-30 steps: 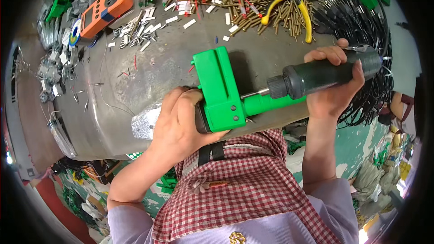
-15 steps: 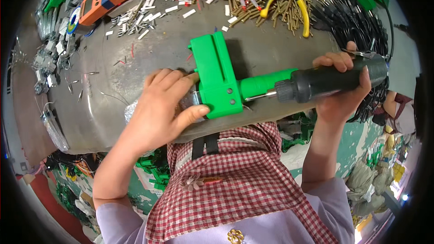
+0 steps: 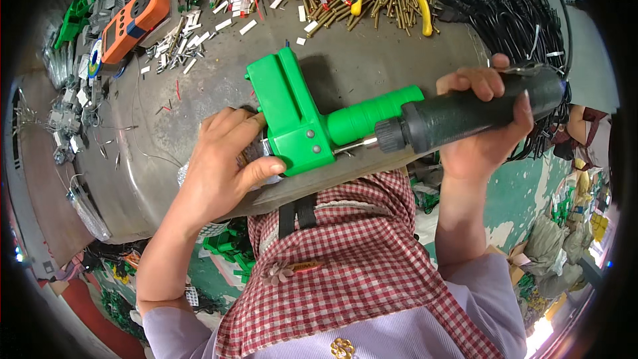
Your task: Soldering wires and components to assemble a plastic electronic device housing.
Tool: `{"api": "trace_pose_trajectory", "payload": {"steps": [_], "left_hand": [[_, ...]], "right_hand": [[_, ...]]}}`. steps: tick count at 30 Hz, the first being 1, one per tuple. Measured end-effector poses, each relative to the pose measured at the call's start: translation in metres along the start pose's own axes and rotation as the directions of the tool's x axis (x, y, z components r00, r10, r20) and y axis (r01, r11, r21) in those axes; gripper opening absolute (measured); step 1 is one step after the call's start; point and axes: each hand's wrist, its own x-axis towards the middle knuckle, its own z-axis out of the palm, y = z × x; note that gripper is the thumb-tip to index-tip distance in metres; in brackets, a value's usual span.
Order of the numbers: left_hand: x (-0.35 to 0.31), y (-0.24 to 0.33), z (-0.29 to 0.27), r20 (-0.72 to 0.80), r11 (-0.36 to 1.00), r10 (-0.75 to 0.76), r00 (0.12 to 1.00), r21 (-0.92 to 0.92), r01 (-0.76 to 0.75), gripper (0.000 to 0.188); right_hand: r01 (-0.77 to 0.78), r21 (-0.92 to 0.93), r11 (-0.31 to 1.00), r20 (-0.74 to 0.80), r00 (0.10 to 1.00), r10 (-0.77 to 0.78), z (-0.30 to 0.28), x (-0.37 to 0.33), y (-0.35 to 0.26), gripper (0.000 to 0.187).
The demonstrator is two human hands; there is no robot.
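My left hand (image 3: 229, 163) is closed around the near left end of a green plastic tool housing (image 3: 282, 103), its thumb along the lower edge. The housing has a blocky body with two round screw holes or heads and a ribbed green handle (image 3: 372, 116) pointing right. Something clear and shiny shows partly beneath my left fingers. Wrapped in my right hand (image 3: 485, 123) is a black electric screwdriver (image 3: 458, 119), held nearly level. Its metal bit (image 3: 357, 145) reaches left to the housing's lower right side, just below the handle. The tip's exact contact cannot be made out.
Brass-coloured rods (image 3: 392, 3) lie piled at the back, beside yellow-handled pliers (image 3: 419, 3). Black cables (image 3: 505, 20) are heaped at the back right. An orange meter (image 3: 136, 21) and small white pieces (image 3: 193, 40) lie at the back left. The table's edge curves close to my apron.
The whole view has shifted, so the table and its things appear farther left. The green housing and screwdriver remain in my hands, with the bit still at the housing's lower right side.
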Motion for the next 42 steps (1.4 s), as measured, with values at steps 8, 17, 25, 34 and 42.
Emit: {"api": "trace_pose_trajectory", "payload": {"steps": [8, 17, 25, 34, 42], "left_hand": [[-0.001, -0.008, 0.007, -0.074, 1.0, -0.009, 0.997, -0.024, 0.007, 0.067], [0.0, -0.011, 0.003, -0.012, 0.99, 0.011, 1.0, -0.137, -0.012, 0.063], [-0.001, -0.013, 0.005, -0.042, 0.984, 0.036, 0.998, -0.174, -0.043, 0.062], [-0.001, -0.017, 0.008, -0.07, 0.989, 0.062, 0.996, -0.131, -0.071, 0.068], [-0.003, -0.023, 0.013, -0.118, 0.99, 0.073, 0.99, -0.112, -0.086, 0.07]], "right_hand": [[0.035, 0.075, 0.997, -0.053, 0.998, -0.031, -0.011, -0.006, 0.008, 0.039], [0.014, 0.045, 0.999, 0.091, 0.996, -0.018, -0.011, -0.001, 0.006, 0.04], [0.074, -0.031, 0.997, 0.078, 0.994, -0.071, -0.009, -0.004, 0.006, 0.043], [0.121, -0.128, 0.984, -0.098, 0.986, -0.135, -0.014, -0.007, 0.01, 0.038], [0.142, -0.124, 0.982, -0.07, 0.986, -0.151, -0.015, -0.011, 0.015, 0.034]]}}
